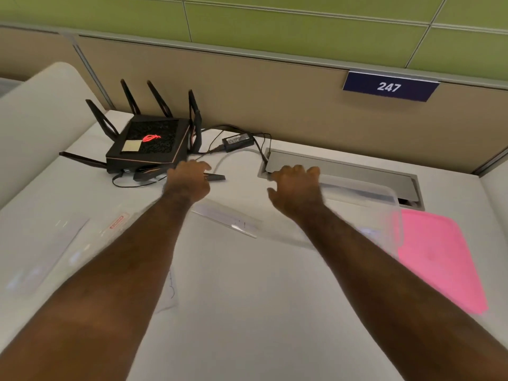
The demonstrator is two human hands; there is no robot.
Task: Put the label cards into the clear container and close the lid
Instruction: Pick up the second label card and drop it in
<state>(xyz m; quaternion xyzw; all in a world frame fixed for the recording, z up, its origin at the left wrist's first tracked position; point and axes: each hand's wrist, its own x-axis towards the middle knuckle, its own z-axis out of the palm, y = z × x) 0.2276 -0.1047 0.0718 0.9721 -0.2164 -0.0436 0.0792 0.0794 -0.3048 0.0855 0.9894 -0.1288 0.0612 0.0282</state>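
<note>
Label cards lie between both forearms; left hand curled, right hand spread, both empty

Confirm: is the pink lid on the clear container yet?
No, the pink lid lies flat on the desk beside the clear container.

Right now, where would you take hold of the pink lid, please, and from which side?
Probably by the lid's near right corner, coming from the right. It lies flat on the desk, so there is nothing to pinch from above; its far left edge sits under or against the blurred clear container. The right hand is nearest, though it is over the container.
</note>
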